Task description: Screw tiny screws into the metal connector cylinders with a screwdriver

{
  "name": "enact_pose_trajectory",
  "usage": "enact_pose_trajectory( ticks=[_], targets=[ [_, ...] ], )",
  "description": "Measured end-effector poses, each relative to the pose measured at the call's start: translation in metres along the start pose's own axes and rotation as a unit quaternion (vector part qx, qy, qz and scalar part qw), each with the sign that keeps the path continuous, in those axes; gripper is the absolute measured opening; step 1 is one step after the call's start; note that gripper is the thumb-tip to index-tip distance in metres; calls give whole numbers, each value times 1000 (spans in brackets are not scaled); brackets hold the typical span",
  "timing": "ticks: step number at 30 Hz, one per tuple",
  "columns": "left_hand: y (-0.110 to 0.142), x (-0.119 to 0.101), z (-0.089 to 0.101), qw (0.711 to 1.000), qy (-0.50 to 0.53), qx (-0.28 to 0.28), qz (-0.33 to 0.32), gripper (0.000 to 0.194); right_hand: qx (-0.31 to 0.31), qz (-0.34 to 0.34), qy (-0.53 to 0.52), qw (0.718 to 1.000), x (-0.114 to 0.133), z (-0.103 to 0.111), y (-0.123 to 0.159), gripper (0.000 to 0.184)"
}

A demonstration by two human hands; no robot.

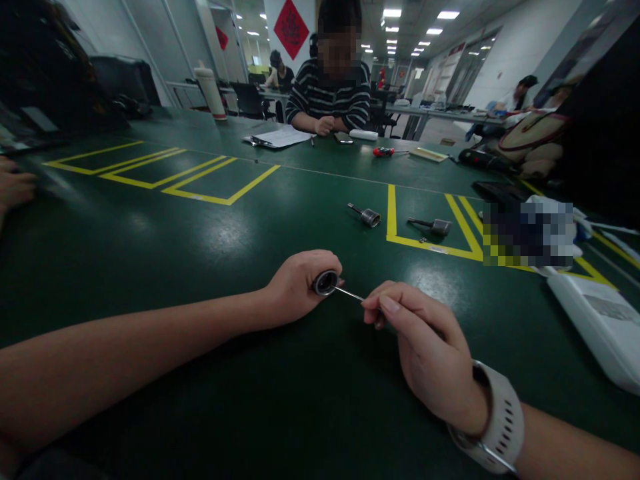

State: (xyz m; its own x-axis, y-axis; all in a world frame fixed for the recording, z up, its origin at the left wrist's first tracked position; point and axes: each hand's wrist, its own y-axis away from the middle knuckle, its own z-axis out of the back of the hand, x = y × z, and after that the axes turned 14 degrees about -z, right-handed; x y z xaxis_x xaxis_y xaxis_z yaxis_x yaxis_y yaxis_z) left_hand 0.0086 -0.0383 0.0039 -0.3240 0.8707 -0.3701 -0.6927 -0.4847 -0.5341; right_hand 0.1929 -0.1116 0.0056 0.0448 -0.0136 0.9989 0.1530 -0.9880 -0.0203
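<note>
My left hand (303, 283) is wrapped round a small metal piston (319, 285), its hollow round end turned towards my right hand. Pinched between the thumb and fingers of my right hand (425, 340) is a thin straight metal pick (350, 294). Its tip reaches the mouth of the piston; how far it goes in, I cannot tell. Beyond my hands, a second piston with its rod (370, 217) lies on the green table (200, 387). A third piston with its rod (440, 227) rests inside a yellow-taped box, beside tiny metal bits (423, 240).
Yellow tape outlines (391, 213) mark the table. A red screwdriver (384, 152), a clipboard with papers (283, 137) and a phone (343, 138) lie near a seated person (330, 100) opposite. A white case (595, 327) stands at right; another person's hand (15, 187) shows at left.
</note>
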Motion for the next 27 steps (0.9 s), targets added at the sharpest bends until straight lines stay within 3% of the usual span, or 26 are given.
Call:
enact_pose_trajectory(
  ticks=[5, 9, 15, 27],
  targets=[
    [2, 0, 0, 999, -32, 21, -21, 14, 11, 7, 46, 999, 2, 1, 1, 20],
    [2, -1, 1, 999, -18, 20, -40, 15, 34, -50, -47, 997, 1, 3, -7, 20],
    [0, 0, 2, 999, 35, 5, -26, 19, 22, -141, -164, 976, 5, -1, -13, 18],
    [-3, 2, 4, 998, 38, 50, 11, 16, 13, -163, -145, 976, 5, 1, -14, 17]
  ],
)
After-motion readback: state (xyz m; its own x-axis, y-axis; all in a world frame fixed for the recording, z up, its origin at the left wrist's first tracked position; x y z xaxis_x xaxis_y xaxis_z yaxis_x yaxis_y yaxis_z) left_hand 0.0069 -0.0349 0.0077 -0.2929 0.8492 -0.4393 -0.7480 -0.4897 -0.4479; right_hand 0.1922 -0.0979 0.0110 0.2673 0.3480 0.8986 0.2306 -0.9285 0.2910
